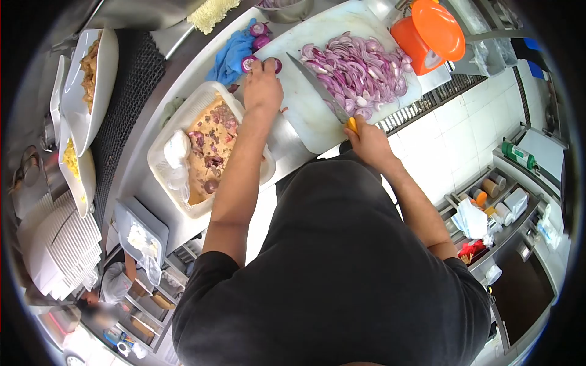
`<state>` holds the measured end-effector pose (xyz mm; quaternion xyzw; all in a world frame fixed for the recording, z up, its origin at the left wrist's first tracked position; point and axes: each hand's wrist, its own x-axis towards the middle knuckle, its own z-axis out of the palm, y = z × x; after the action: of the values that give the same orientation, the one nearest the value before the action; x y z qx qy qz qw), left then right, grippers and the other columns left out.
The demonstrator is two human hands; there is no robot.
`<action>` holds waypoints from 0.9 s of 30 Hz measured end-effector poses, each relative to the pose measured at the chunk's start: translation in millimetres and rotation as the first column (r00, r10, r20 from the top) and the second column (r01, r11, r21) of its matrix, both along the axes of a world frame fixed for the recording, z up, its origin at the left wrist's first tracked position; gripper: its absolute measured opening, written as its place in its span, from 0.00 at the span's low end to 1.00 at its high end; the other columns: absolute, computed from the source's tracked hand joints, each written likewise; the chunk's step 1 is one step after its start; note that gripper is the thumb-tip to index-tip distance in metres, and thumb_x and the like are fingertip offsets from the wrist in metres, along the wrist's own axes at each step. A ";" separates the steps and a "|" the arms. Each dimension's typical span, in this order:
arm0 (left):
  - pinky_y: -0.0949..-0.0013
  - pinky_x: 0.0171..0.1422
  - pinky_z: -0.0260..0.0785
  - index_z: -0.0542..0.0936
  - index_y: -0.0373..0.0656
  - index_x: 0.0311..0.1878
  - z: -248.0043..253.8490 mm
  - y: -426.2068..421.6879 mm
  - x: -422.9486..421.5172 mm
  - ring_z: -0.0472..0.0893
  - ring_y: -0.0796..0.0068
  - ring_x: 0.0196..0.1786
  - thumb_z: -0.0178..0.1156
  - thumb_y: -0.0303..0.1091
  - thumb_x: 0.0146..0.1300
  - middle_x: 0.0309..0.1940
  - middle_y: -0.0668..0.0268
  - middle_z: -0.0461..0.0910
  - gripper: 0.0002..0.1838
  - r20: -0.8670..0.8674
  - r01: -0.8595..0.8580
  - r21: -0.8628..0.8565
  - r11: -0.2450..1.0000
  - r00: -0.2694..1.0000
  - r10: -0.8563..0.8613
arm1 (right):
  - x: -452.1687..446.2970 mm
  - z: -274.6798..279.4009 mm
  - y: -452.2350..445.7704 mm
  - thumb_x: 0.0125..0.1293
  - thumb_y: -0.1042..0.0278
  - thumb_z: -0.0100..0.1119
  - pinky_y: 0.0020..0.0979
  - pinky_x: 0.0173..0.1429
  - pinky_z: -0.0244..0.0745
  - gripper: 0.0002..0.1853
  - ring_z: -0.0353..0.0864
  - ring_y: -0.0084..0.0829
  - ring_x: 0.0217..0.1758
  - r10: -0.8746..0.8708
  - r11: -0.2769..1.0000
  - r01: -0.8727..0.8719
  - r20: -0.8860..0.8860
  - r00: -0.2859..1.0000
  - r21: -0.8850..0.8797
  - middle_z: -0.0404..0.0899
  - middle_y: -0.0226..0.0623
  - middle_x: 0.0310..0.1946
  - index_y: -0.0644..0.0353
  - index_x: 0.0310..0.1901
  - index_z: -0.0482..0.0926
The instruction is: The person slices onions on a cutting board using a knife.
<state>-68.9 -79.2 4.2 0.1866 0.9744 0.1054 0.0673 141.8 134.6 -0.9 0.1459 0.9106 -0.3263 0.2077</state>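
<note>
My right hand [371, 145] is closed round the yellow handle of a knife [317, 85], whose blade lies along the left side of a heap of sliced red onion [360, 70]. The slices rest on a white cutting board [305, 125]. Past the board's left edge, my left hand [262, 88] has its fingers curled over a red onion [248, 63]; purple onion also shows on the other side of the fingertips. Two more red onion pieces [260, 36] sit just beyond, beside a crumpled blue cloth or glove [234, 56].
A white plastic tub [160, 155] with onion scraps and a plastic bag stands left of my forearm. An orange kitchen scale [415, 46] is at the board's right. White dishes of food [107, 79] and stacked plates [67, 244] line the left. Another person [116, 283] is at lower left.
</note>
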 end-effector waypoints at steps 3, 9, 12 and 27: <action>0.49 0.66 0.76 0.79 0.45 0.64 -3.8 4.6 5.4 0.81 0.43 0.61 0.70 0.28 0.61 0.63 0.51 0.76 0.26 0.029 0.012 0.103 0.995 0.999 -0.015 | 0.0 -0.1 6.1 0.78 0.52 0.58 0.59 0.45 0.80 0.20 0.87 0.62 0.39 0.000 1.000 0.000 -0.022 1.000 0.025 0.86 0.59 0.34 0.65 0.53 0.72; 0.50 0.61 0.79 0.79 0.46 0.59 -9.9 22.7 51.4 0.83 0.46 0.56 0.73 0.27 0.59 0.57 0.53 0.77 0.24 0.325 0.001 0.433 0.901 0.933 -0.157 | -8.1 8.6 2.4 0.78 0.54 0.59 0.57 0.46 0.81 0.19 0.88 0.61 0.39 -0.014 0.998 0.016 -0.038 0.999 0.068 0.87 0.58 0.34 0.65 0.53 0.72; 0.50 0.61 0.78 0.77 0.44 0.59 -1.5 27.6 69.4 0.83 0.47 0.56 0.75 0.28 0.58 0.57 0.54 0.77 0.26 0.437 -0.059 0.435 0.898 0.887 -0.153 | -16.2 29.1 -1.1 0.78 0.55 0.59 0.56 0.46 0.82 0.19 0.89 0.59 0.40 0.006 0.994 -0.004 -0.011 1.000 0.112 0.87 0.56 0.34 0.65 0.53 0.72; 0.53 0.57 0.81 0.78 0.40 0.55 -5.7 26.0 80.7 0.87 0.54 0.52 0.77 0.31 0.59 0.51 0.57 0.81 0.23 0.331 -0.062 0.449 0.891 0.938 -0.101 | -14.3 70.3 -21.8 0.78 0.60 0.59 0.49 0.39 0.85 0.17 0.91 0.51 0.34 0.160 0.966 -0.159 0.009 0.987 0.205 0.88 0.50 0.29 0.68 0.51 0.72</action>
<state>11.8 -53.2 -1.6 0.1856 0.8938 0.3598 0.1927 127.5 112.9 69.4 0.0915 0.9489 -0.2136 0.2135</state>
